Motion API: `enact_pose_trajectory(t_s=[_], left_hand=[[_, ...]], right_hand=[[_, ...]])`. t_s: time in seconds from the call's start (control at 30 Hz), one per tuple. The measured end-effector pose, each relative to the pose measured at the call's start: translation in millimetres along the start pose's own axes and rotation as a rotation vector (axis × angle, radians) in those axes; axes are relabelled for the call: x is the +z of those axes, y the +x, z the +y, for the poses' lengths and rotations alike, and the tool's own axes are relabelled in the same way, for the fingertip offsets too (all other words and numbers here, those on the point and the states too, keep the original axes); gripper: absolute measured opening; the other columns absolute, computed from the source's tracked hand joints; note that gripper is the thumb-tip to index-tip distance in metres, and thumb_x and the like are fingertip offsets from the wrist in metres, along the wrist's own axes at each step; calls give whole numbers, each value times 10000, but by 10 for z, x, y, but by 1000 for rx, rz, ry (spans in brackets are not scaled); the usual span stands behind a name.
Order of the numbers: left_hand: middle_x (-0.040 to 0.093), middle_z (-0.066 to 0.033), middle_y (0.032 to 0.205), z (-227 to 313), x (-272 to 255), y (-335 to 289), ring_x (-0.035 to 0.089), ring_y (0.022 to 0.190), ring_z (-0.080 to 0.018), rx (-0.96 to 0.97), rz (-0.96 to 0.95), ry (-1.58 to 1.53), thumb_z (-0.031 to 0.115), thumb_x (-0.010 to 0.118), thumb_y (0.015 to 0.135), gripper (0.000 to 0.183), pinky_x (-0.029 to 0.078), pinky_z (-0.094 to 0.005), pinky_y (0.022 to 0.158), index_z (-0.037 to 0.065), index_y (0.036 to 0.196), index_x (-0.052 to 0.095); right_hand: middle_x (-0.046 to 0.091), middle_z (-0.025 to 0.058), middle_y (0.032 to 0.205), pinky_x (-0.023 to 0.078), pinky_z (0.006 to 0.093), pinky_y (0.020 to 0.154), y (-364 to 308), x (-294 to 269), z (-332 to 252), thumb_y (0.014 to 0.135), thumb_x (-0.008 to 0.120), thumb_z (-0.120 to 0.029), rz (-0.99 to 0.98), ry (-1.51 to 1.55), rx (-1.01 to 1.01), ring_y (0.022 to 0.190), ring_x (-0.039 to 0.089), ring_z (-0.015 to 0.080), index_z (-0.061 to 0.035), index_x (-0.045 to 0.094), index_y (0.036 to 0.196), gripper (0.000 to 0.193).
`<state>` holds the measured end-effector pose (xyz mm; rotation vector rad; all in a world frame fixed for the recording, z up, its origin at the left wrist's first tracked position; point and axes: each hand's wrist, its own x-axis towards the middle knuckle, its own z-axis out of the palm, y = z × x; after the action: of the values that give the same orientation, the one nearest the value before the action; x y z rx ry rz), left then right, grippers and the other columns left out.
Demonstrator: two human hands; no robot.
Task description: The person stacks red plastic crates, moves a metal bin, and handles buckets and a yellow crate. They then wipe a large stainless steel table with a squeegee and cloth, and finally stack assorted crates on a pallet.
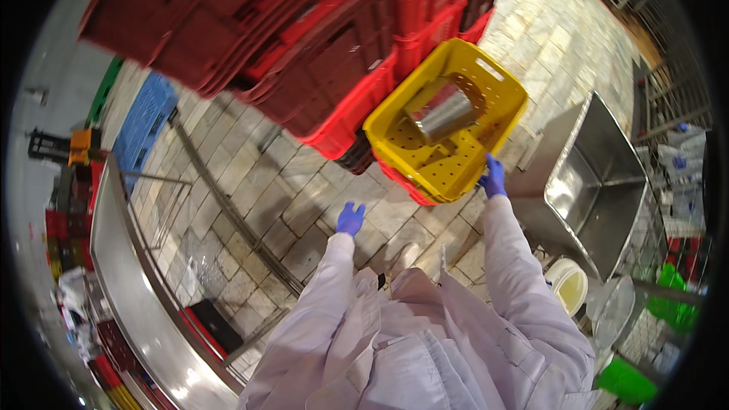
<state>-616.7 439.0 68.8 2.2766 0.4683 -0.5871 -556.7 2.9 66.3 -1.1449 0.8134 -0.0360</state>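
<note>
A yellow perforated plastic crate [386, 153] sits on top of a red crate [410, 188], ahead of me and slightly right. Inside the yellow one, a shiny metal bucket [446, 115] lies tipped on its side. My right hand [493, 177], in a blue glove, is at the crate's near right corner, with its fingers closed on the rim. Some of those fingers are hidden. My left hand [350, 219], also blue-gloved, hovers above the tiled floor to the left of the crate, fingers spread and holding nothing.
Tall stacks of red crates [326, 68] rise just beyond and left. A deep stainless steel tub [581, 190] stands to the right, a white bucket [568, 285] near it. On the left are a long steel table [144, 288] and a blue pallet [146, 121].
</note>
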Motion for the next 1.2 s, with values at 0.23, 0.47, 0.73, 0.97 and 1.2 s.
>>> enact_pose_trajectory(t_s=[0.23, 0.47, 0.73, 0.97, 1.2], left_hand=[[640, -114, 777, -3807, -853, -1806, 628, 643, -286, -367, 76, -39, 247, 591, 824, 196, 492, -455, 516, 65, 890, 563], [656, -126, 874, -4764, -837, -3305, 620, 557, -249, -949, 353, -574, 267, 556, 870, 376, 526, -400, 491, 51, 1168, 477], [655, -121, 938, -4867, -556, -3551, 644, 689, -299, -1256, 268, -1408, 323, 565, 859, 447, 513, -430, 534, 140, 1261, 490], [642, -124, 835, -6052, -1172, -3374, 625, 647, -246, -1159, 584, -1001, 290, 531, 885, 326, 502, -395, 521, 88, 1141, 550], [624, -89, 756, -6023, -2469, -2088, 549, 537, -193, -930, 1129, -1290, 314, 535, 891, 274, 449, -325, 479, 52, 943, 596]], right_hand=[[417, 120, 1230, 470, 398, 759, -986, -209, 1635, 898, 439, -413, -126, -115, 466, 983, 525, 300, -202, 286, 1313, 490], [527, 96, 964, 460, 359, 635, -1440, 611, 2337, 860, 462, -362, -712, -1115, 710, 812, 558, 264, -186, 459, 1089, 289], [595, 94, 786, 444, 347, 504, -915, 3599, 2456, 847, 486, -333, -835, -1254, 288, 629, 573, 257, -158, 553, 951, 214], [560, 95, 744, 423, 362, 430, -2004, 6050, 3690, 856, 494, -295, -1208, -1123, 348, 532, 548, 247, -117, 518, 921, 192], [609, 125, 822, 445, 398, 499, -1974, 7326, 4250, 826, 530, -308, -1565, -1818, 452, 650, 605, 289, -85, 579, 953, 261]])
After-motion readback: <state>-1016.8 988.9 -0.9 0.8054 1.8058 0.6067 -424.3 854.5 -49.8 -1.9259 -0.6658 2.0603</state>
